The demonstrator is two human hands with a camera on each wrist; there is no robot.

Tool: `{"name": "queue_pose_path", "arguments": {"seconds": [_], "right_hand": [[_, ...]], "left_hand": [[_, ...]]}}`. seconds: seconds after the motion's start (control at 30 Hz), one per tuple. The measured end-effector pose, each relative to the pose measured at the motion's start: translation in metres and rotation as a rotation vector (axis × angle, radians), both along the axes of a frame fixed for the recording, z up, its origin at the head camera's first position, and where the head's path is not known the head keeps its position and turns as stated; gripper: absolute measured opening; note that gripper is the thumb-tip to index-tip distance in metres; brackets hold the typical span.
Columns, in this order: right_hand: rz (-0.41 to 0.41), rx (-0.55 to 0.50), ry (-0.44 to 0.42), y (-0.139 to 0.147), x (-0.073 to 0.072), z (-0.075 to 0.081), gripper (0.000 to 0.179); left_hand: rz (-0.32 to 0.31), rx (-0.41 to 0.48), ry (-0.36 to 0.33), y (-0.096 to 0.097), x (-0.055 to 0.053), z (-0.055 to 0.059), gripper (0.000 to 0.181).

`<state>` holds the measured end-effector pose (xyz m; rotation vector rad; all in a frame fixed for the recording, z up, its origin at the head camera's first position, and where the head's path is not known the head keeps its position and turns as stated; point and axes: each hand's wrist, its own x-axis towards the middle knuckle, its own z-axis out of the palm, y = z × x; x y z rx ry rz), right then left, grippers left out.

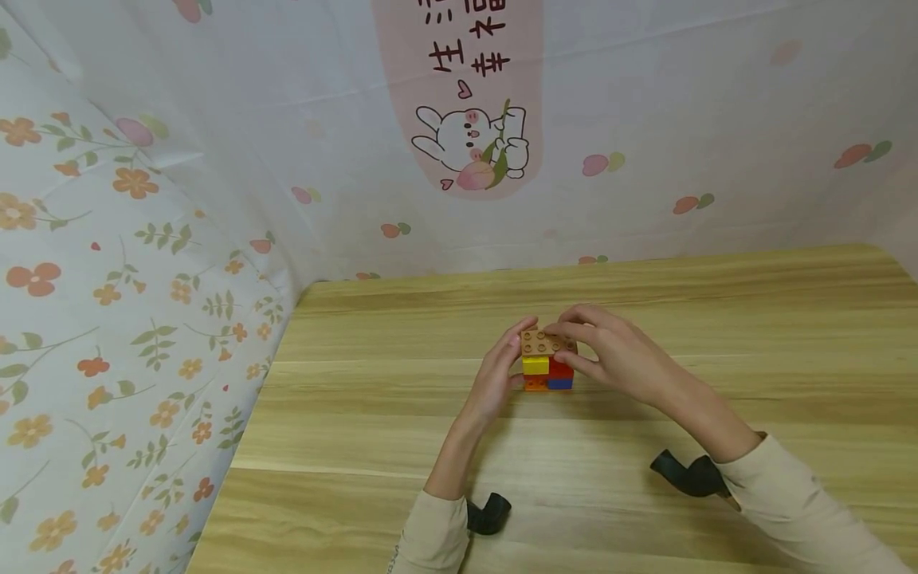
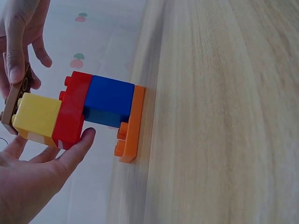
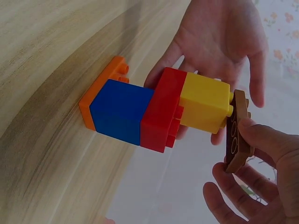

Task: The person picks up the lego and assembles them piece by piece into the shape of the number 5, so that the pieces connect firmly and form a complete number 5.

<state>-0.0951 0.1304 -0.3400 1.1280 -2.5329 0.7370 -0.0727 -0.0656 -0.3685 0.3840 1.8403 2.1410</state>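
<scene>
A stack of toy building bricks stands on the table. An orange brick forms its base, with a blue brick on one end, a red brick across that, and a yellow brick above. My right hand pinches a brown brick between thumb and fingers, tilted at the top of the yellow one; its studs face up in the head view. My left hand stands beside the stack with fingers extended, one fingertip at the red brick in the left wrist view. Some left fingers are hidden behind the bricks.
The wooden table carries the stack. A patterned cloth hangs behind the table and another floral cloth at its left. Black curved pieces stick out by both sleeves.
</scene>
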Motion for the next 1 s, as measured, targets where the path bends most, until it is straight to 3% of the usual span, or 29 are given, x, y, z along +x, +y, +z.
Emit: {"name": "queue_pose_path", "arguments": {"seconds": [0.43, 1.0], "right_hand": [[-0.013, 0.015, -0.010, -0.0012, 0.0004, -0.0021, 0.033], [0.007, 0.008, -0.001, -0.0009, -0.0006, -0.0027, 0.033]], "left_hand": [[-0.018, 0.036, 0.034, -0.0017, -0.0009, -0.0043, 0.044], [0.014, 0.079, 0.022, -0.0004, -0.0013, -0.0085, 0.040]]}}
